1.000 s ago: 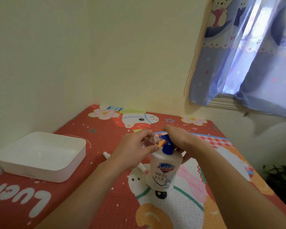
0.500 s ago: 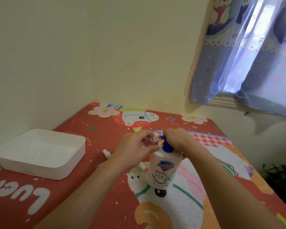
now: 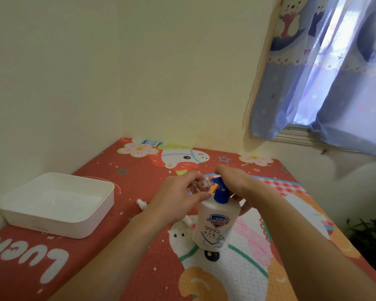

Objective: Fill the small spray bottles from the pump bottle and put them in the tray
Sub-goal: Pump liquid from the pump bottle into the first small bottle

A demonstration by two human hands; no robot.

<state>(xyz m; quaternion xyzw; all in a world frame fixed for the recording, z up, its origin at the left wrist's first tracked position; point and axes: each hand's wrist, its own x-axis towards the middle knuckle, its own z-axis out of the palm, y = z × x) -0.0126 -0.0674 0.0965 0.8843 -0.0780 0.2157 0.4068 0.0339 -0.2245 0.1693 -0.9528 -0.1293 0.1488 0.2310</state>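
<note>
A white pump bottle point(image 3: 216, 224) with a blue pump head stands upright on the cartoon mat. My left hand point(image 3: 178, 196) grips a small clear spray bottle point(image 3: 201, 185) tilted with its open mouth against the blue nozzle. My right hand point(image 3: 237, 183) lies over the blue pump head, its fingers curled round the back of the bottle. Two small white spray caps lie on the mat, one point(image 3: 141, 203) left of my left wrist, the other point(image 3: 187, 221) half hidden under it. The white tray point(image 3: 91, 227) sits at the left, nothing visible inside.
The red cartoon mat point(image 3: 139, 257) covers a surface in a wall corner. A window with blue curtains point(image 3: 326, 88) is at the upper right. A dark green plant point(image 3: 371, 237) stands beyond the mat's right edge.
The view has shifted slightly. The blue pump head stands higher now than half a second ago, when my right hand held it pressed down. The left hand keeps the small bottle at the nozzle.
</note>
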